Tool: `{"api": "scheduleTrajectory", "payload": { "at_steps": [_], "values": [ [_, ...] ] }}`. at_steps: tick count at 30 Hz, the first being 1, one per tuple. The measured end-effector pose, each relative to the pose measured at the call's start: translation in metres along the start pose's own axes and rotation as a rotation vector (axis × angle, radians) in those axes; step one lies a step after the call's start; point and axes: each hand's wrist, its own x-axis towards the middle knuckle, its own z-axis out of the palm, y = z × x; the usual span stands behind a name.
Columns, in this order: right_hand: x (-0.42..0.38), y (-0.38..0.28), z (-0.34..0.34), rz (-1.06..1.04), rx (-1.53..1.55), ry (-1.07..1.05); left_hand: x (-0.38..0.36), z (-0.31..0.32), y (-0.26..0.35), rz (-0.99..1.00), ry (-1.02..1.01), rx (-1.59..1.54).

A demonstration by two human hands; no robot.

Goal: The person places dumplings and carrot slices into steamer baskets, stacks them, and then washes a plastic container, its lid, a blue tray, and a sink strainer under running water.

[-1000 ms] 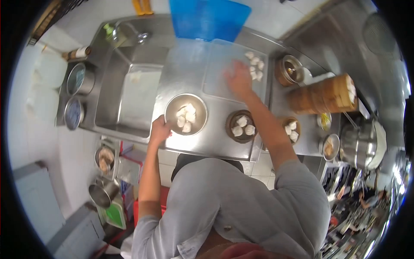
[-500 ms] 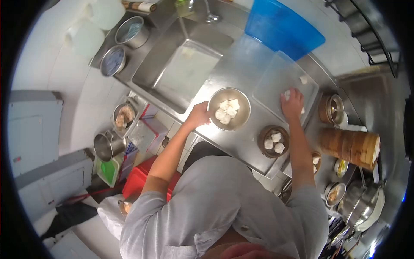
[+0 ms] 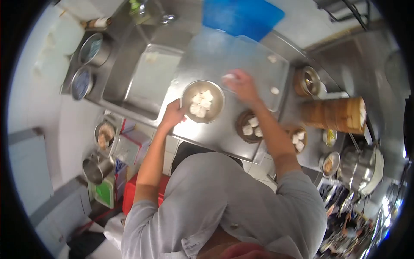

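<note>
My left hand [image 3: 174, 113] is closed on the near-left rim of a metal bowl [image 3: 219, 108], which stands on the steel counter. Several white buns [image 3: 201, 103] lie heaped inside it. Up and right of the bowl, my right hand [image 3: 241, 84] is slightly blurred, its fingers pinching one white bun [image 3: 229, 77]. Beyond that hand lies a clear plastic tray [image 3: 281, 77] with a bun [image 3: 274, 90] and a white piece [image 3: 271, 58] on it. Below my right wrist a small round steamer basket [image 3: 238, 126] holds white buns [image 3: 247, 130], partly covered by my forearm.
A sink [image 3: 123, 93] is set in the counter at left, with metal bowls [image 3: 82, 84] beyond it. A blue plastic tub [image 3: 241, 17] stands at the back. To the right are stacked bamboo steamers [image 3: 334, 114], another steamer with buns [image 3: 305, 140] and a large pot [image 3: 358, 168].
My right hand has lifted a bun off the plastic tray and carried it left toward the bowl. My left hand keeps its hold on the bowl. The whole view has shifted.
</note>
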Motion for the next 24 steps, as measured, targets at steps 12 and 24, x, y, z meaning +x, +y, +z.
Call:
{"api": "scheduleTrajectory", "payload": {
  "at_steps": [12, 24],
  "values": [
    [-0.008, 0.071, -0.129, 0.375, -1.266, -0.316, 0.003, -0.003, -0.022, -0.005, -0.011, -0.034],
    [0.098, 0.155, -0.116, 0.374, -0.866, 0.163, 0.0, -0.005, -0.014, -0.033, -0.03, -0.01]
  ]
}}
